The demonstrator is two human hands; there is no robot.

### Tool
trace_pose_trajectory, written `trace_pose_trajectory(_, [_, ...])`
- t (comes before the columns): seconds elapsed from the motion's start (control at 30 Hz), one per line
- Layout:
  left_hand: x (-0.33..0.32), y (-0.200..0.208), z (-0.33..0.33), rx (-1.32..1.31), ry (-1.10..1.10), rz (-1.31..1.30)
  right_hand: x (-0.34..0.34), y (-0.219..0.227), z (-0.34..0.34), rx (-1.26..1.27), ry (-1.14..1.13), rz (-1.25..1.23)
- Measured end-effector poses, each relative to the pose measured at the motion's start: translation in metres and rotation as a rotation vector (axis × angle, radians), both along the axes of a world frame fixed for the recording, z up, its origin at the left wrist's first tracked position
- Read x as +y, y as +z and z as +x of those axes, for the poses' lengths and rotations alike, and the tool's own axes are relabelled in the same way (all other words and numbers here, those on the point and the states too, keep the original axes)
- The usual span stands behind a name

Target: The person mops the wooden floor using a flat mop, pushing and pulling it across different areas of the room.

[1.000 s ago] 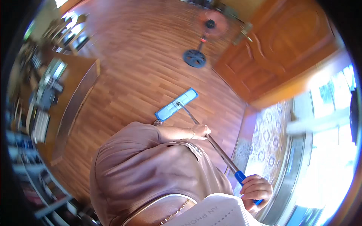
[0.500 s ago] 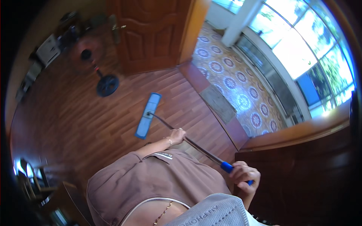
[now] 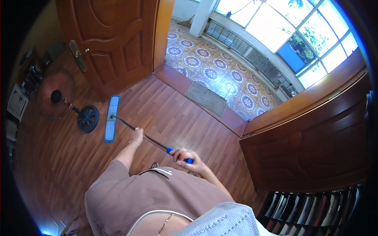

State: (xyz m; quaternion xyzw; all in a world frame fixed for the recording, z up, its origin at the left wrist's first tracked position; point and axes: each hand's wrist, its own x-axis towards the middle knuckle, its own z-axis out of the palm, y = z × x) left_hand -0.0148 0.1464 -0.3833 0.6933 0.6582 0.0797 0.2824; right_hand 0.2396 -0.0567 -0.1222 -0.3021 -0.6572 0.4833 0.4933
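A flat mop's blue, rectangular head (image 3: 111, 128) lies on the wood-patterned floor, just right of the fan's base. Its dark pole (image 3: 156, 141) slants from the head toward me and to the right. Midway along the pole, my left hand (image 3: 137, 136) is closed around it, a thin bracelet on the wrist. My right hand (image 3: 188, 159) wraps the blue grip at the pole's upper end, in front of my brown shirt.
A standing fan (image 3: 87, 118) is left of the mop head. An open wooden door (image 3: 114, 43) rises behind. Past the threshold, a grey mat (image 3: 206, 98) borders patterned tiles. Another door panel (image 3: 299, 153) and a rack of folded items (image 3: 311, 210) are on the right.
My view has shifted, so the room appears farther left and the rack shows at lower right. The mop head now sits closer to the fan, and my left arm reaches farther out.
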Motion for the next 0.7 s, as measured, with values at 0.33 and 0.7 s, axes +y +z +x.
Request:
trace_pose_trajectory(0.33, [-0.022, 0.013, -0.017, 0.042, -0.246, 0.188, -0.030, 0.025, -0.023, -0.004, -0.073, -0.097])
trace_pose_trajectory(0.7, [-0.120, 0.041, 0.142, -0.117, -0.639, 0.354, -0.162, 0.099, 0.068, -0.242, -0.312, 0.031])
